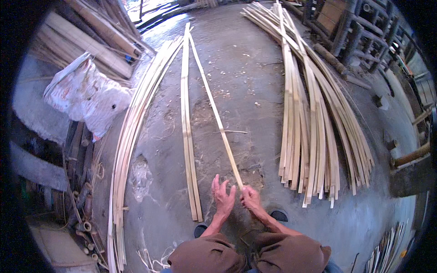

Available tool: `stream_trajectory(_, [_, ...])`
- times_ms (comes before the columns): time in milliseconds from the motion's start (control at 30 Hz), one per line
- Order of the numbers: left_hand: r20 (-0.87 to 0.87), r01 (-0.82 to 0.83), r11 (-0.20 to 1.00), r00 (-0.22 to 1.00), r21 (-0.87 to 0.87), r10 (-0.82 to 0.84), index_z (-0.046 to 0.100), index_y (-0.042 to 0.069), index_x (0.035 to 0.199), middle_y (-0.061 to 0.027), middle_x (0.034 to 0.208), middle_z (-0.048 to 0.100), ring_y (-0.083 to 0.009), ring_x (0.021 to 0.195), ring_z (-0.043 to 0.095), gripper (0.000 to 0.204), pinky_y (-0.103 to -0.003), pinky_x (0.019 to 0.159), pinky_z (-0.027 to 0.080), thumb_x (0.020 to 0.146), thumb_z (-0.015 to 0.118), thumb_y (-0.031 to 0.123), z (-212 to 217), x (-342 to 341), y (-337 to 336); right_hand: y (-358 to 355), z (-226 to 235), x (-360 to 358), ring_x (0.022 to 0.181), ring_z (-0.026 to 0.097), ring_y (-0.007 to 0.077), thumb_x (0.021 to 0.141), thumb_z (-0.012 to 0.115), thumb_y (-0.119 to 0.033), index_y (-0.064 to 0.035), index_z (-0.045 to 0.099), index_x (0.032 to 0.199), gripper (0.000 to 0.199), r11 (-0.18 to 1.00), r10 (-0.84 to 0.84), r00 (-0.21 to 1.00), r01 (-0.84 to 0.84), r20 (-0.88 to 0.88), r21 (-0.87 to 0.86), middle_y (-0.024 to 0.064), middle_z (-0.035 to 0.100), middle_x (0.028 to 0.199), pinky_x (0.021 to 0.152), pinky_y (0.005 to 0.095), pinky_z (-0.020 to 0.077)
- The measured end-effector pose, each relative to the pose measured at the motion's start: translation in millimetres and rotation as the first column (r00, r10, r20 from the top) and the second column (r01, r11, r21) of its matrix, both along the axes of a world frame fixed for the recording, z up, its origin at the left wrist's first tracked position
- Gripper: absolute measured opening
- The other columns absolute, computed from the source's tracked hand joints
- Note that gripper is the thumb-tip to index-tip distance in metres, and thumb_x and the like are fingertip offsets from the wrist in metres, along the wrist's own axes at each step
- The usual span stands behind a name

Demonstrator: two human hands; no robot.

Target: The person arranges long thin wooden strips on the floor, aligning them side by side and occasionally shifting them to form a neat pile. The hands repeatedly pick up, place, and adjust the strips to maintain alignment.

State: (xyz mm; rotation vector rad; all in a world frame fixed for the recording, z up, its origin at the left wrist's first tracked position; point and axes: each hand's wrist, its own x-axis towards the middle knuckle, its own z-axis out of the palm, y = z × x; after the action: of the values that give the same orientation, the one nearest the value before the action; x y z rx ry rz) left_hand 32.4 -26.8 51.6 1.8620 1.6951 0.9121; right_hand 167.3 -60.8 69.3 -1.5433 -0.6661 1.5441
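a: from the head view, what did the hands have?
b: the right hand (250,198) had its fingers pinched shut on the near end of a long bamboo strip (217,116) that ran away across the concrete floor (246,73). the left hand (223,196) was beside it, fingers spread open, just touching the strip's end.
a: and around them?
b: a pair of strips (186,132) lay to the left, a curved bundle (132,132) farther left, a big pile of slats (309,123) to the right.

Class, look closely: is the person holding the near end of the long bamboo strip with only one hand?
No: both the left hand and the right hand meet at the bamboo strip.
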Motion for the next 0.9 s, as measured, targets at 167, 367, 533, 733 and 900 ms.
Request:
stream_trajectory(167, [-0.015,-0.04,0.999,0.999,-0.016,0.039,0.061,0.001,0.12,-0.0254,0.146,0.043,-0.043,0.134,0.042,0.038,-0.051,0.112,0.033,0.086,0.067,0.016,-2.7,-28.9,5.4,10.0,55.4,98.1,0.063,0.044,0.0035,0.105,0.054,-0.028,-0.0071,0.063,0.092,0.026,0.877,-0.355,0.89,0.212,0.285,0.432,-0.0066,0.049,0.07,0.053,0.0231,0.036])
stream_trajectory(367, [-0.037,-0.02,0.998,0.999,-0.054,0.018,0.061,-0.001,0.119,-0.0255,0.143,0.046,-0.043,0.132,0.044,0.036,-0.051,0.111,0.035,0.086,0.065,0.013,-8.2,-36.8,9.0,-4.7,138.2,177.3,0.094,0.061,0.0105,0.102,0.06,-0.021,0.0053,0.061,0.129,0.038,0.783,-0.578,0.696,0.325,0.427,0.53,0.0063,0.069,0.104,0.082,0.0258,0.0492])
stream_trajectory(533, [-0.074,0.024,0.999,0.997,-0.037,-0.027,0.061,-0.002,0.119,-0.026,0.142,0.047,-0.0432,0.131,0.045,0.036,-0.052,0.11,0.036,0.086,0.065,0.013,-6.2,-39.5,4.4,6.6,132.7,224.6,0.118,0.059,0.016,0.101,0.06,-0.018,0.0049,0.052,0.14,0.046,0.87,-0.467,0.63,0.201,0.62,0.451,0.016,0.065,0.13,0.101,0.0299,0.0449])
stream_trajectory(733, [-0.14,0.002,1.0,0.99,-0.026,-0.006,0.061,-0.002,0.118,-0.0276,0.141,0.047,-0.044,0.131,0.045,0.035,-0.052,0.11,0.035,0.087,0.064,0.013,-11.4,-67.4,-4.4,12.8,111.4,337.1,0.108,0.064,0.0149,0.102,0.06,-0.029,0.0001,0.059,0.135,0.044,0.869,-0.493,0.398,0.171,0.774,0.465,0.0166,0.071,0.12,0.093,0.0317,0.0499])
stream_trajectory(900, [-0.217,-0.08,0.996,0.973,-0.024,0.073,0.061,-0.003,0.119,-0.028,0.142,0.047,-0.0442,0.132,0.044,0.037,-0.051,0.112,0.033,0.086,0.063,0.013,-10.1,-96.4,-10.8,1.7,77.2,448.0,0.102,0.067,0.0165,0.102,0.059,-0.03,-0.0025,0.061,0.133,0.041,0.882,-0.471,0.172,0.122,0.866,0.455,0.02,0.071,0.116,0.089,0.0303,0.0505])
